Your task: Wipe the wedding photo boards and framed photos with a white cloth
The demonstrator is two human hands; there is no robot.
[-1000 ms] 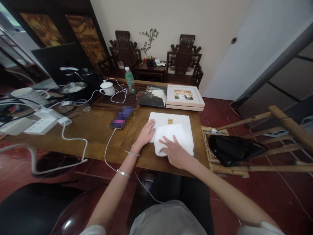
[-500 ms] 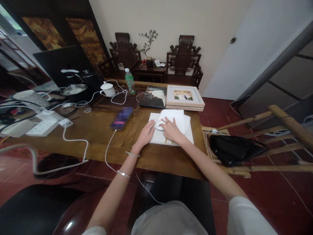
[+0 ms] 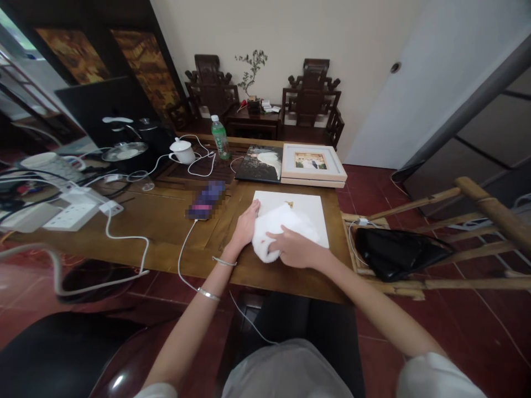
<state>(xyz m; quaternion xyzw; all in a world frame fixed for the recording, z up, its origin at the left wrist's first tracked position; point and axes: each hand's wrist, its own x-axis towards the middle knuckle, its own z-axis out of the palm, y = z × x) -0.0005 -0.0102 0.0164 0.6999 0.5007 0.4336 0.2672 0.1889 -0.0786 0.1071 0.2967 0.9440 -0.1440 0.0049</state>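
A flat white board point(image 3: 313, 207) with a small gold-brown mark near its middle lies on the wooden table. Across its lower left part is a bunched white cloth point(image 3: 277, 224), which hangs a little over the board's near edge. My right hand point(image 3: 292, 247) presses on this cloth, with fingers bent into its folds. At the board's left edge rests my left hand point(image 3: 245, 225), its fingers stretched forward and flat along the side. The board's surface under the cloth is hidden.
Beyond the board lie a dark picture panel point(image 3: 260, 165) and a white framed photo point(image 3: 313, 163). A phone point(image 3: 205, 200) on a cable is to the left, with a green bottle point(image 3: 220, 138), a lidded cup point(image 3: 182, 150) and power strips point(image 3: 72, 215) further off. A bamboo chair point(image 3: 435, 199) stands right.
My right hand has drawn the white cloth toward me, from the board's upper part to its near left edge. The gold-brown mark now shows. My left hand stays at the left edge.
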